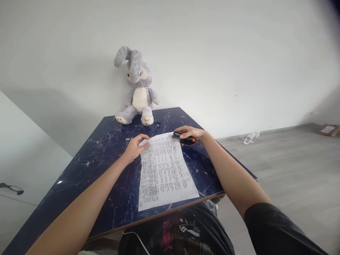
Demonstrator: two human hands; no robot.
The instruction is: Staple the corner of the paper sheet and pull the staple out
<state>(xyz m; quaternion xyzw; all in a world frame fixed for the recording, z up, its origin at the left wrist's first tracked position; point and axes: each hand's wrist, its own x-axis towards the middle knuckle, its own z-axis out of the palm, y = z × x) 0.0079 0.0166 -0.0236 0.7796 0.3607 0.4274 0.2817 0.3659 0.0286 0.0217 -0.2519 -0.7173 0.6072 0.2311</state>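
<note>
Printed paper [167,170] lies on the dark blue marbled table [106,152], its far end lifted a little; whether it is one sheet or several I cannot tell. At its far left corner, my left hand [135,147] grips the edge between thumb and fingers. My right hand [192,133] is wrapped around a black stapler [186,138] with an orange end. The stapler's nose sits over the paper's far right corner. A small grey piece [128,139], too small to name, rests just left of my left hand.
A grey plush rabbit [140,99] sits at the table's far edge against the white wall. On the floor to the right are a clear plastic item [251,137] and a brown package [328,130]. A white cable [138,239] hangs below the table's near edge.
</note>
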